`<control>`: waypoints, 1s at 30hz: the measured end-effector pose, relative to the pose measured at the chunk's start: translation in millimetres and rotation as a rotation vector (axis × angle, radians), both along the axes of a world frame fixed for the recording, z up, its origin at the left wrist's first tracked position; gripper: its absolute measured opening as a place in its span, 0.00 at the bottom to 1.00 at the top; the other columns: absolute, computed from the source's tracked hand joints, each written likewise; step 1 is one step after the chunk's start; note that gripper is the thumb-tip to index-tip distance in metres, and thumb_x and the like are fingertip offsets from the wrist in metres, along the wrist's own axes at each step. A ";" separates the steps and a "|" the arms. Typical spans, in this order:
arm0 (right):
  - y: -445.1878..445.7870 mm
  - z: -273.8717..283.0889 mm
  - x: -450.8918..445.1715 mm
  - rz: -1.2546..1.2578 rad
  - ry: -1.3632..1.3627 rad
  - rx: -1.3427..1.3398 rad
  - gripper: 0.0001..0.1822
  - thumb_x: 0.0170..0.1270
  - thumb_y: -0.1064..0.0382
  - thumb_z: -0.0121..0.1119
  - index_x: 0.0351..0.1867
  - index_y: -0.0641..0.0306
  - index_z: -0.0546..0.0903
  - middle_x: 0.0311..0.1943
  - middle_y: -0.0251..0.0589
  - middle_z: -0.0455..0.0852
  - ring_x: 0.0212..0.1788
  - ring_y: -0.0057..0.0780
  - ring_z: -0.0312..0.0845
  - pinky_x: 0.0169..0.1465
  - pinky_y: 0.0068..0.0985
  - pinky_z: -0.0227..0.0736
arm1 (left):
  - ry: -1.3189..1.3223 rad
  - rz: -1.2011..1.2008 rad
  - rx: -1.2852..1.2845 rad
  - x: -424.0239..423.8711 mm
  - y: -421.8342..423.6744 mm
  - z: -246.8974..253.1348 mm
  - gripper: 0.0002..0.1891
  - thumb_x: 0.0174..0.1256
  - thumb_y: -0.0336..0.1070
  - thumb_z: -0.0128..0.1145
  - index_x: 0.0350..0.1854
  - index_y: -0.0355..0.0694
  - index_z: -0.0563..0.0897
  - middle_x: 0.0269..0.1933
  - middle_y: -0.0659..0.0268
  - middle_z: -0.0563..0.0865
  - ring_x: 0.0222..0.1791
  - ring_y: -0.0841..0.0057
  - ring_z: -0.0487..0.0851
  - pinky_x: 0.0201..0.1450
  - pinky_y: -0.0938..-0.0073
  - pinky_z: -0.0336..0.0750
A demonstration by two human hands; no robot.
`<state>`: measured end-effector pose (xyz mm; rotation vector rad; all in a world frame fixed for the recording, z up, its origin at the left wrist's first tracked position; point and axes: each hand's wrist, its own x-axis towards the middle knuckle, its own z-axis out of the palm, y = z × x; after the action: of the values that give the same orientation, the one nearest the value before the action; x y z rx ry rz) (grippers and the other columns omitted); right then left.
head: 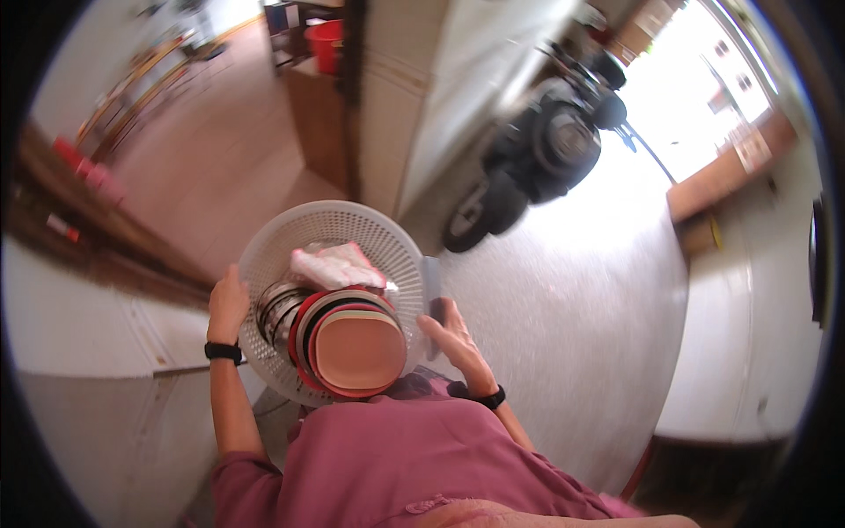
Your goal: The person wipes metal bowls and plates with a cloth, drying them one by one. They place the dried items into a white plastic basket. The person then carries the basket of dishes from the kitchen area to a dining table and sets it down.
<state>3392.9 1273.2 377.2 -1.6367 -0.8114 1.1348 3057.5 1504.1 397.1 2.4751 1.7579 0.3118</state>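
Observation:
A pale grey plastic colander basket (386, 231) is held in front of my body, its mouth facing up. My left hand (229, 300) grips its rim on the left side. On the right, my right hand (455, 333) holds the basket by its grey side handle (432, 274). Inside leans a stack of rounded-square plates or bowls (361, 350), the front one salmon pink, with red, cream and dark rims behind. Several shiny metal bowls (282, 310) rest left of the stack. A white cloth with pink edging (340, 266) lies above them.
A doorway with a dark wooden frame (112, 231) opens at the left onto a reddish floor (224, 132). A red bucket (325, 46) stands just inside. A tiled pillar (389, 86) divides it from a parked black motor scooter (541, 145). Cardboard boxes (726, 168) line the right wall.

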 end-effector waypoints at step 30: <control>99.1 -25.6 42.6 0.299 -0.070 0.113 0.42 0.57 0.45 0.62 0.64 0.76 0.62 0.58 0.58 0.74 0.62 0.43 0.68 0.65 0.34 0.61 | -0.100 0.347 -0.001 -13.8 -9.3 -19.5 0.12 0.64 0.32 0.48 0.47 0.33 0.72 0.38 0.39 0.82 0.43 0.41 0.80 0.44 0.47 0.73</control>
<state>3435.5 1372.2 351.6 -1.5012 -1.1742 1.2163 3043.8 1494.8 377.6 2.1028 2.1359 0.4496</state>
